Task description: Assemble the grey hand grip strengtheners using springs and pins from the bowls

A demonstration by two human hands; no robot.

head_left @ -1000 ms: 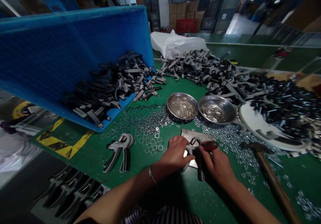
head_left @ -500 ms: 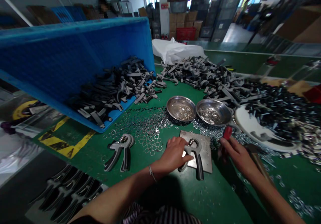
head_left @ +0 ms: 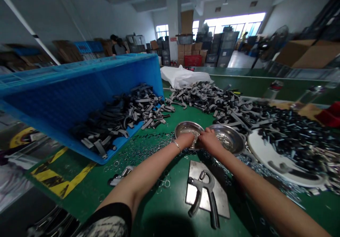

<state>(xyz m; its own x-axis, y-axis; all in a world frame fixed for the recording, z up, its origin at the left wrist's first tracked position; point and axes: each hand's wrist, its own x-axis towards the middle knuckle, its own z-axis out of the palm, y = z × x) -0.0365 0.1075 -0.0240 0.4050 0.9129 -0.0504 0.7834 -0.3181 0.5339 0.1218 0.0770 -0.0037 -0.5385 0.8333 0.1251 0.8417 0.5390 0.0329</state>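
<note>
My left hand [head_left: 187,140] reaches into the left metal bowl [head_left: 183,125], which holds small shiny parts; its fingertips are hidden there. My right hand [head_left: 210,142] is at the inner rims of the two bowls, fingers bent together beside my left hand; what they hold, if anything, is hidden. The right metal bowl [head_left: 237,145] contains small silvery pins. Nearer me, a grey and black hand grip exerciser [head_left: 211,187] lies on a square metal plate [head_left: 222,201], untouched. Another hand grip exerciser [head_left: 118,179] is mostly covered by my left forearm.
At left, a tipped blue crate [head_left: 148,70] holds several grey-black handles. More handles [head_left: 209,97] are heaped behind the bowls. Loose metal rings [head_left: 143,148] are scattered left of them. A white tray [head_left: 261,148] with black-headed bolts stands right. People are in the background.
My left hand has left the hand grip exerciser and moved forward into the left bowl. My right hand has moved left to the bowls; the red-handled tool it held is out of sight. The view has tilted up.
</note>
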